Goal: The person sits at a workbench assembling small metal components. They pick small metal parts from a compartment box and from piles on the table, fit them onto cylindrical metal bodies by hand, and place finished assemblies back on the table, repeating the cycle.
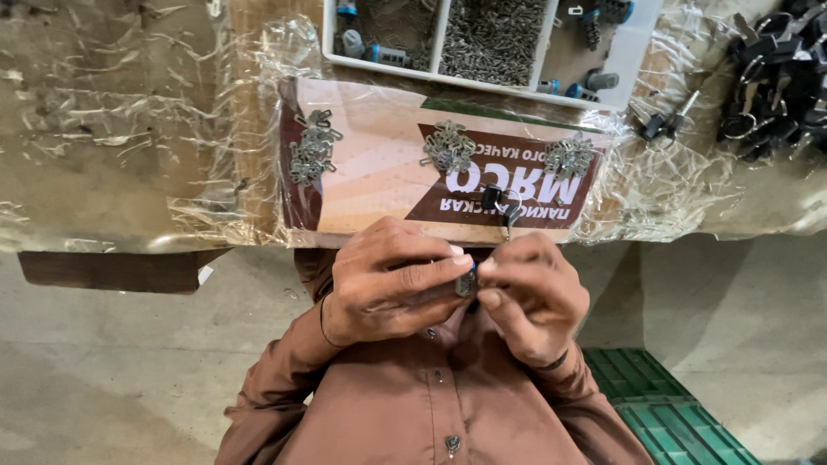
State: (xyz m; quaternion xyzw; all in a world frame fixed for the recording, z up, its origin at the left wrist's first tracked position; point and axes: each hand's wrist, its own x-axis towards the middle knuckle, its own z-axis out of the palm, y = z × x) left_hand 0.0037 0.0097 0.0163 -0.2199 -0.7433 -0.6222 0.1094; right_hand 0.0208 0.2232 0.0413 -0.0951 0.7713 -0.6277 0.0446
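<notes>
**Both hands pinch a small metal part**

The left hand [392,280] and the right hand [530,297] meet close in front of the brown shirt [431,405], just below the edge of the tabletop [112,129]. Between them sits a small metal part [466,282]. The fingers of both hands are pressed together on it: thumb and forefinger of each hand pinch it from its own side, and the other fingers are curled in.

The part looks stiff, light and smooth, so I judge it can slip easily; a hold at its edges with the fingertips seems the safest.

On the tabletop lies a printed cardboard [388,164] under plastic film, with three little heaps of metal clips [312,155] and a small key [498,202] near its front edge. Behind it stands a white tray [637,60] with more small pieces.
</notes>
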